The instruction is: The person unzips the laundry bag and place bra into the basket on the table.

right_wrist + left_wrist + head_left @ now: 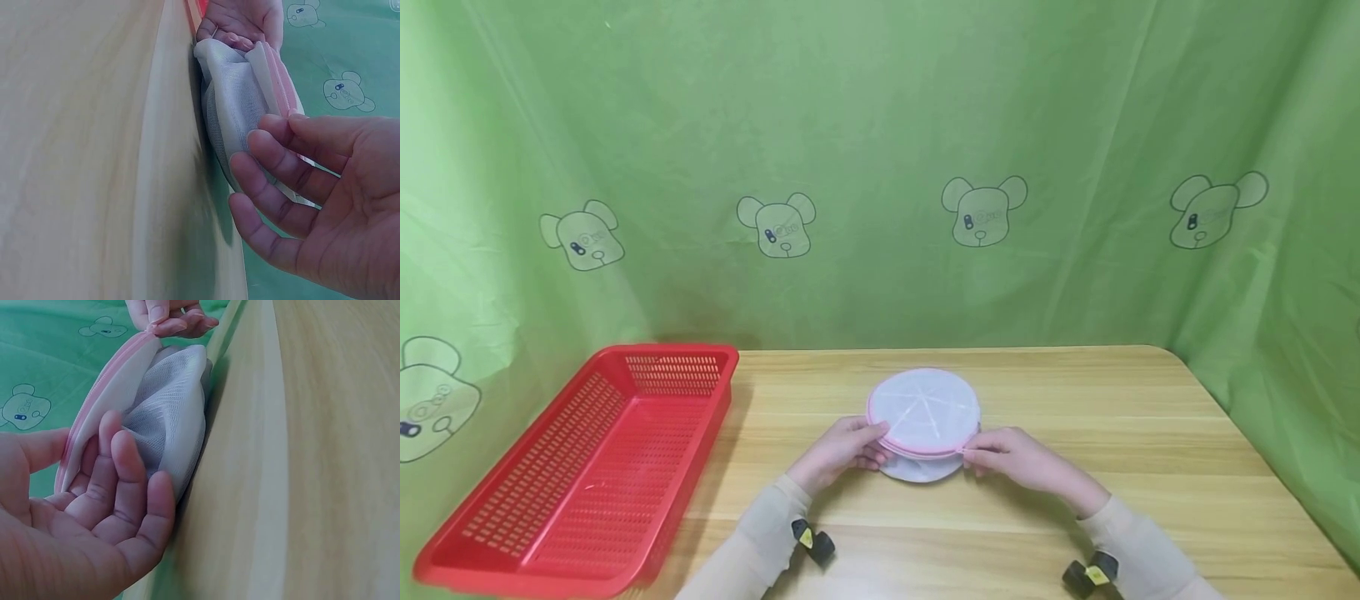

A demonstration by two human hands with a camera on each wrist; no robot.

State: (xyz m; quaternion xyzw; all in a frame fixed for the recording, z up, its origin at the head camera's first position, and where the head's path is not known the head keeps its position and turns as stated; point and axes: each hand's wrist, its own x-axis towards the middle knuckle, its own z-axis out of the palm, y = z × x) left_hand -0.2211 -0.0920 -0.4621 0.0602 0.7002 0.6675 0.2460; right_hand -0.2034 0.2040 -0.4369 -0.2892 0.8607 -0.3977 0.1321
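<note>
A round white mesh laundry bag (923,408) with a pink zipper (103,378) around its upper edge stands over the wooden table, in the middle of the head view. My left hand (844,450) grips the bag's left rim, thumb on top and fingers underneath. On the opposite side my right hand (1018,458) pinches the zipper edge between thumb and forefinger; its other fingers (269,181) extend loosely beside the bag. The soft mesh side (165,406) sags in folds below the zipper. Inside the bag is hidden.
A red plastic basket (655,500) with slotted sides stands on the left of the table (1075,383). Green curtain (880,108) printed with bear heads hangs behind and at both sides. Each sleeve carries a black wrist strap device (812,542).
</note>
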